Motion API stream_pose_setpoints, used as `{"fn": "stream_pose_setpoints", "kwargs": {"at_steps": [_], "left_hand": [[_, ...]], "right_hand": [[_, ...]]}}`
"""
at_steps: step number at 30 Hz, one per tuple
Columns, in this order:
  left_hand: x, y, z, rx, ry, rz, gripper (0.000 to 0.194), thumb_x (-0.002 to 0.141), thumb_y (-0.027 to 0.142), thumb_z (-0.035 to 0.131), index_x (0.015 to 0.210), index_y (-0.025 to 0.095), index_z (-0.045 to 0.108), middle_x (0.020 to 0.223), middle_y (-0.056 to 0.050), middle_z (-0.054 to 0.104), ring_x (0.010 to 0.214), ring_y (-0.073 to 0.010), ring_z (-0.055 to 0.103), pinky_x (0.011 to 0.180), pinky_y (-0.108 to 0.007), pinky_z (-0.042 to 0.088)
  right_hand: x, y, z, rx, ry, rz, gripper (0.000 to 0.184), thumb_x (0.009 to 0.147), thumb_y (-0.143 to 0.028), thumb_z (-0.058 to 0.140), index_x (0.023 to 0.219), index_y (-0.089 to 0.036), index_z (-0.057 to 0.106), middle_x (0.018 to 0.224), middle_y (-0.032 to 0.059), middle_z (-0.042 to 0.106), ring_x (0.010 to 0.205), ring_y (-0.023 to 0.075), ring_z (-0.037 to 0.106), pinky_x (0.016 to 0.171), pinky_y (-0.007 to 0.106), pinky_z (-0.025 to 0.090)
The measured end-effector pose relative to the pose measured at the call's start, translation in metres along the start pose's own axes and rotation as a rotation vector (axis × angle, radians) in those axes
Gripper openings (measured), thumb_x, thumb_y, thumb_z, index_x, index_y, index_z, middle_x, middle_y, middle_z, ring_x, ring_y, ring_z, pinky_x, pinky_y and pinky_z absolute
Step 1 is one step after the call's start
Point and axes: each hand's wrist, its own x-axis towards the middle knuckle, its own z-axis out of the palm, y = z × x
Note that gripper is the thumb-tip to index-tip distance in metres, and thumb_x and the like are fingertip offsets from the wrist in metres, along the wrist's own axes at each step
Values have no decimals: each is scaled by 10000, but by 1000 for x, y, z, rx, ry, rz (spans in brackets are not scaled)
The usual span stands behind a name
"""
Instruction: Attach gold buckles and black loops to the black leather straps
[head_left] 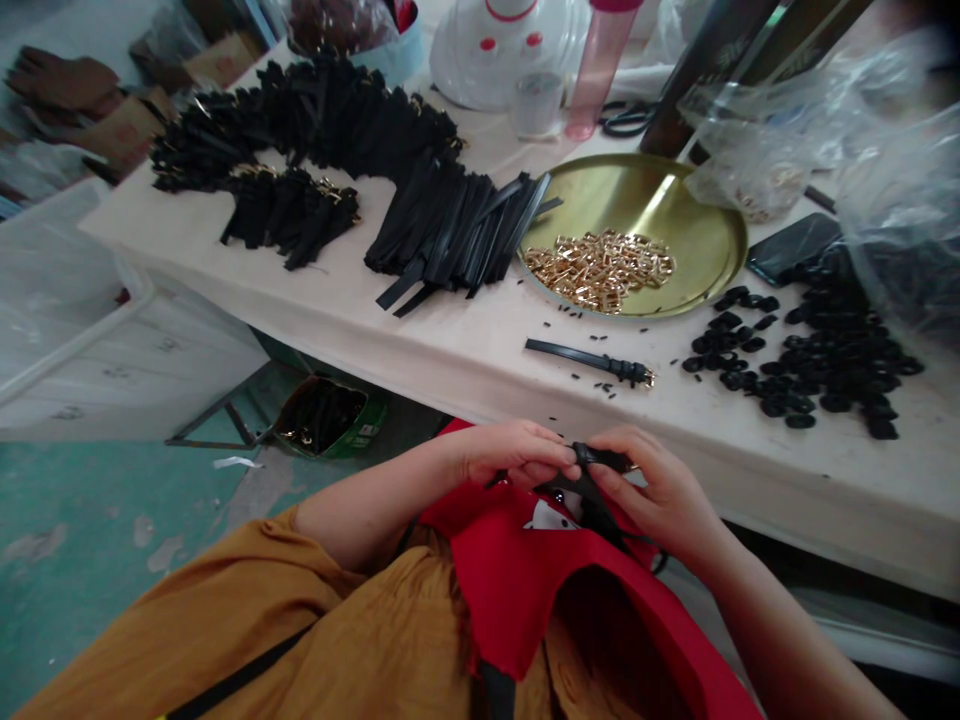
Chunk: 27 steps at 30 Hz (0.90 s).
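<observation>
Over my lap, at the table's front edge, both hands pinch one black strap. My left hand has its thumb and fingers closed on the strap's left side, near a small black loop. Gripping the other side is my right hand, with fingers curled round it; a glint of metal shows by the fingertips. Part of the strap hangs down between the hands, and its ends are mostly hidden. Just beyond, a finished-looking black strap with a gold buckle lies on the table.
A gold tray holds many gold buckles. Small black loops are heaped at right beside a phone. Black strips and buckled bundles lie at left. Behind stand a pink bottle and plastic bags.
</observation>
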Motion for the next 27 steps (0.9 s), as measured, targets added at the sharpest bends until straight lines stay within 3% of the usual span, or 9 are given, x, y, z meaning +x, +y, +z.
{"fn": "stream_pose_setpoints", "kwargs": {"at_steps": [3, 7, 11, 16, 24, 27], "left_hand": [[1, -4, -3, -144, -59, -26, 217, 711, 326, 596, 701, 129, 506, 413, 104, 238, 357, -22, 152, 375, -176, 87], [-1, -8, -5, -195, -90, -44, 221, 712, 313, 620, 709, 125, 503, 419, 103, 253, 358, -16, 151, 372, -169, 89], [0, -12, -3, -193, -64, -80, 253, 707, 353, 627, 735, 125, 520, 418, 103, 253, 358, -17, 144, 373, -167, 91], [5, -17, -1, -154, -16, -59, 310, 693, 417, 634, 723, 138, 505, 418, 103, 252, 362, -17, 135, 372, -165, 83], [-1, -10, -2, -99, -57, -82, 315, 678, 404, 648, 745, 116, 540, 430, 102, 231, 374, -20, 123, 371, -169, 64], [-1, -13, -2, -94, -72, -85, 320, 688, 420, 639, 745, 124, 533, 430, 105, 221, 373, -22, 114, 373, -175, 61]], "right_hand": [[-2, 1, 1, 42, -37, 30, 180, 806, -317, 496, 927, -212, 577, 871, 59, 605, 777, 181, 560, 682, 303, 449], [-6, 2, 6, 287, -117, 312, 271, 792, -412, 509, 939, -189, 552, 692, 14, 604, 527, 121, 518, 462, 230, 399], [-9, 3, 13, 488, -146, 463, 332, 748, -464, 559, 919, -183, 514, 599, -24, 566, 459, 94, 480, 415, 202, 353], [-10, 8, 18, 495, -129, 481, 354, 737, -496, 557, 903, -188, 504, 602, -25, 557, 459, 95, 475, 417, 207, 348], [-7, 5, 9, 638, -233, 530, 342, 732, -466, 579, 926, -193, 508, 618, -30, 570, 479, 89, 487, 436, 202, 356], [-9, 5, 12, 680, -208, 545, 329, 724, -447, 595, 916, -196, 502, 615, -28, 572, 503, 102, 507, 465, 216, 382]]}}
